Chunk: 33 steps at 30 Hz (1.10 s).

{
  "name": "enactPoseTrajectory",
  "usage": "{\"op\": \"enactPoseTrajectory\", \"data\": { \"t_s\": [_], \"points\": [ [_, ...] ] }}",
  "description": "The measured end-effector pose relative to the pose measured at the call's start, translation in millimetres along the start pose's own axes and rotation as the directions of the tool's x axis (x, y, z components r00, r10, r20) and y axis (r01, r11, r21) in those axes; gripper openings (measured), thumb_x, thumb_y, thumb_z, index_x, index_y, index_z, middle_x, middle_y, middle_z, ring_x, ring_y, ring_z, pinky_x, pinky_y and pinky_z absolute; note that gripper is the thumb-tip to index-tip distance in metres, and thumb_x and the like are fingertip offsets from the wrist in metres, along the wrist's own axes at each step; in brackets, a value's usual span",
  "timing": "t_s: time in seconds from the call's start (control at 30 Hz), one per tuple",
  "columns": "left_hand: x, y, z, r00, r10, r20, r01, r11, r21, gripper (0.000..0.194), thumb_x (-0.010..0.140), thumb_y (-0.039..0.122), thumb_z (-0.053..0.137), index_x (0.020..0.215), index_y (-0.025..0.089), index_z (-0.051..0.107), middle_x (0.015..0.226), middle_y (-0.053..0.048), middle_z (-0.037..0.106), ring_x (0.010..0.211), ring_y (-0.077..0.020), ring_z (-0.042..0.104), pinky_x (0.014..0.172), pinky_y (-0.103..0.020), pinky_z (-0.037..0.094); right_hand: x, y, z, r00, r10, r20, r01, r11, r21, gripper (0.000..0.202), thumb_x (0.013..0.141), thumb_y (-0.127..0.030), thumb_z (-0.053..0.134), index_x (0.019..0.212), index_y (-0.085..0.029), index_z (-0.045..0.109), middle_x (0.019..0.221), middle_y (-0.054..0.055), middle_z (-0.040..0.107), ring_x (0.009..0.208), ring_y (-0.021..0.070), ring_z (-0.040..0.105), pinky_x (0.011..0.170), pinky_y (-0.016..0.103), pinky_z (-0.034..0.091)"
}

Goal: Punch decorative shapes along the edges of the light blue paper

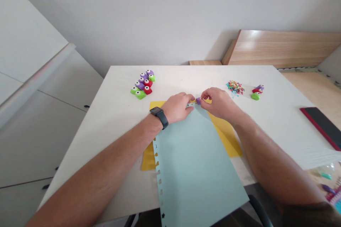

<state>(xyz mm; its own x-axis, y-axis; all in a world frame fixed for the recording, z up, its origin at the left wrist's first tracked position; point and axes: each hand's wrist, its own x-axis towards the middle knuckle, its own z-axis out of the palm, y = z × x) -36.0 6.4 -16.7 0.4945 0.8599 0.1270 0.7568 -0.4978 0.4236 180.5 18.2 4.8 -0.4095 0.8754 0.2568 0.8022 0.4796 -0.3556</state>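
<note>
A large sheet of light blue paper [197, 156] has small shaped holes along its left edge and part of its far edge. Its near end hangs over the table's front. My left hand [178, 107], with a dark watch on the wrist, pinches the far edge of this sheet between thumb and fingers. Just to the right, a small purple paper punch [198, 101] sits at the same edge, and my right hand [217, 102] is closed on it. Yellow paper [226, 134] lies under the blue sheet, showing on both sides.
Several purple, red and green paper punches [143, 84] stand at the back left of the white table [106, 131]. A pile of coloured paper bits [235, 87] lies at the back right, beside more punches [257, 92]. A black and red flat object [322, 126] rests at the right edge.
</note>
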Motion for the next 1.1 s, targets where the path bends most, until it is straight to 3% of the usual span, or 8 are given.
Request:
{"op": "enactPoseTrajectory", "data": {
  "t_s": [0.13, 0.27, 0.47, 0.63, 0.87, 1.1],
  "points": [
    [0, 1, -0.7, 1.000, -0.004, 0.008, 0.004, 1.000, 0.002, 0.034, 0.094, 0.032, 0.063, 0.126, 0.022, 0.069, 0.112, -0.009, 0.072, 0.103, -0.0251, 0.071, 0.096, -0.037, 0.054, -1, 4, -1, 1.000, -0.009, -0.026, 0.010, 0.998, 0.061, 0.012, 0.089, -0.030, 0.067, 0.088, -0.019, 0.071, 0.088, 0.006, 0.073, 0.081, 0.0202, 0.065, 0.076, 0.033, 0.046],
    [0, 1, -1.4, 1.000, 0.008, 0.010, -0.008, 1.000, 0.005, 0.034, 0.094, 0.031, 0.062, 0.125, 0.021, 0.070, 0.113, -0.009, 0.072, 0.105, -0.0250, 0.071, 0.098, -0.037, 0.054, -3, 5, -3, 0.997, -0.035, -0.072, 0.041, 0.996, 0.077, 0.016, 0.092, -0.025, 0.060, 0.101, -0.019, 0.072, 0.092, 0.006, 0.075, 0.085, 0.0209, 0.067, 0.079, 0.034, 0.049],
    [0, 1, -2.8, 1.000, 0.011, 0.017, -0.011, 1.000, 0.002, 0.030, 0.094, 0.031, 0.062, 0.120, 0.020, 0.071, 0.112, -0.009, 0.072, 0.104, -0.0249, 0.071, 0.096, -0.037, 0.055, -4, 4, 0, 0.992, -0.125, 0.015, 0.124, 0.991, 0.055, 0.022, 0.092, -0.024, 0.062, 0.107, -0.019, 0.077, 0.101, 0.009, 0.077, 0.093, 0.0235, 0.069, 0.088, 0.037, 0.051],
    [0, 2, -3.2, 1.000, 0.003, 0.020, -0.003, 1.000, -0.002, 0.029, 0.094, 0.031, 0.062, 0.119, 0.020, 0.072, 0.111, -0.009, 0.072, 0.104, -0.0242, 0.071, 0.097, -0.036, 0.054, -2, 10, 0, 0.988, -0.153, 0.002, 0.153, 0.988, 0.010, 0.023, 0.096, -0.026, 0.059, 0.106, -0.019, 0.079, 0.102, 0.010, 0.078, 0.094, 0.0244, 0.069, 0.091, 0.038, 0.049],
    [-1, 1, -2.8, 1.000, -0.002, 0.013, 0.002, 1.000, -0.029, 0.028, 0.093, 0.031, 0.063, 0.118, 0.020, 0.072, 0.110, -0.009, 0.072, 0.102, -0.0237, 0.071, 0.098, -0.036, 0.054, -1, 10, -4, 0.998, 0.016, -0.057, -0.015, 1.000, 0.016, 0.025, 0.097, -0.034, 0.060, 0.110, -0.021, 0.078, 0.106, 0.009, 0.077, 0.096, 0.0239, 0.068, 0.088, 0.037, 0.049],
    [0, 2, -5.8, 1.000, -0.004, 0.000, 0.004, 0.998, -0.057, 0.024, 0.092, 0.027, 0.063, 0.113, 0.020, 0.072, 0.107, -0.008, 0.073, 0.098, -0.0228, 0.071, 0.094, -0.036, 0.055, 1, 9, -8, 0.979, 0.193, -0.070, -0.182, 0.973, 0.139, 0.023, 0.093, -0.037, 0.062, 0.099, -0.023, 0.079, 0.096, 0.005, 0.079, 0.086, 0.0209, 0.070, 0.082, 0.036, 0.049]
  ]
}}
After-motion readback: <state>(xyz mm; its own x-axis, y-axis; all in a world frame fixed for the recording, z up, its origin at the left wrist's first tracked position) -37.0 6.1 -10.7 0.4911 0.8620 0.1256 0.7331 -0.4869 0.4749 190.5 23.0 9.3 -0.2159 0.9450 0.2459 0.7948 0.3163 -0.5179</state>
